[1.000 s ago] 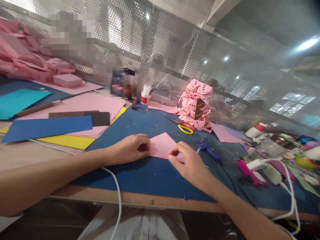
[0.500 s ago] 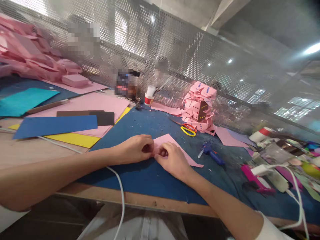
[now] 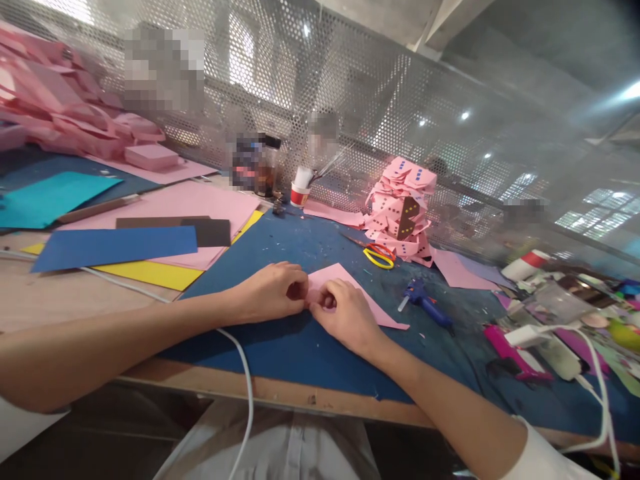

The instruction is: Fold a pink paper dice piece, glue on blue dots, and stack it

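A pink sheet of paper (image 3: 367, 301) lies on the blue mat (image 3: 280, 357), its pointed corner towards the back and a narrow tip to the right. My left hand (image 3: 275, 290) pinches its near left edge, thumb and fingertips together. Close beside it my right hand (image 3: 343, 313) is closed too, its fingertips pressed on the same edge. The fingers hide the part of the paper between them. To the right of my hands rests a blue glue gun (image 3: 427, 307).
Scissors (image 3: 380, 255) lie behind my hands, before a stack of dotted pink paper pieces (image 3: 403, 210). On the left are a blue sheet (image 3: 117, 248) and a yellow sheet (image 3: 155, 271). A white cable (image 3: 247, 380) hangs over the table edge. Clutter and a magenta object (image 3: 517, 353) sit right.
Both hands keep nearly the same pinch on the pink paper, their fingertips barely shifted. The whole view has tilted slightly.
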Motion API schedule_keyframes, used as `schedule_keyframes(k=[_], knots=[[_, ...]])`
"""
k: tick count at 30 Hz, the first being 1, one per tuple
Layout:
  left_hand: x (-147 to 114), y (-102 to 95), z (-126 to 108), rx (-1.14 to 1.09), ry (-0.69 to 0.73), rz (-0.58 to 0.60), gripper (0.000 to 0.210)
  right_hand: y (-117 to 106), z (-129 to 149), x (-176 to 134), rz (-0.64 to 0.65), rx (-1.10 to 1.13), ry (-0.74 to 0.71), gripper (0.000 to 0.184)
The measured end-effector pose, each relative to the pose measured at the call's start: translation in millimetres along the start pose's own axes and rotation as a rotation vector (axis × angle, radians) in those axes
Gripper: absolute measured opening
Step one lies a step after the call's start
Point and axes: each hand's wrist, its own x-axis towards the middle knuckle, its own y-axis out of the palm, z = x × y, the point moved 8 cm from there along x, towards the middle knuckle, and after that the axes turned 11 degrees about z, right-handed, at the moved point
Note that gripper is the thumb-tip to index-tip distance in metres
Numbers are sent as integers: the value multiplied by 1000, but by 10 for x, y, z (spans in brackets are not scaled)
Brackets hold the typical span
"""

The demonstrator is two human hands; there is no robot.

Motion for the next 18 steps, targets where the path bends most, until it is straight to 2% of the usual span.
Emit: schedule_keyframes(k=[5, 18], knots=[[16, 4, 0, -4, -31, 25, 3, 0, 6, -4, 8, -6, 0, 16], [0, -41, 17, -68, 0, 77, 14, 15, -18, -9, 4, -16, -20, 17]])
